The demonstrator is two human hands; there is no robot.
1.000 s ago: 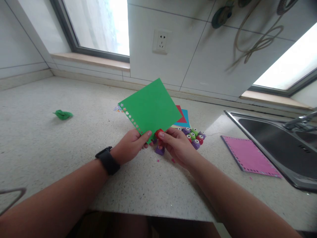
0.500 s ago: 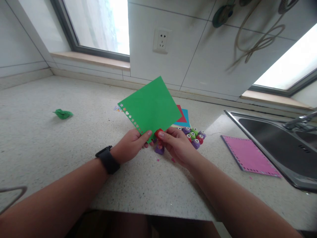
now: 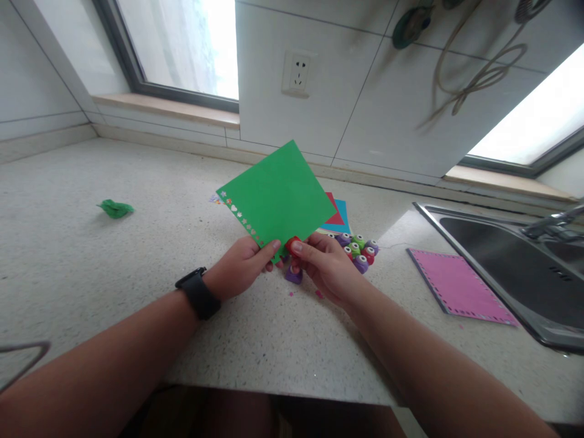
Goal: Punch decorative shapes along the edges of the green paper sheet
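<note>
At frame centre my left hand [image 3: 239, 267] pinches the green sheet [image 3: 278, 198]; my right hand [image 3: 322, 264] grips the red punch [image 3: 292, 244] on its edge. I judge punching underway; next calls for a firm squeeze.

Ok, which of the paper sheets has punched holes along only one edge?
The green sheet held up in both hands: its holes run down its left edge only. The pink sheet lying by the sink has holes all around.

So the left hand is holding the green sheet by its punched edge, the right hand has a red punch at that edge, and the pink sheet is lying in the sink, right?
Not quite. The head view shows the pink sheet lying on the countertop beside the sink, not in it. The rest holds.
</note>
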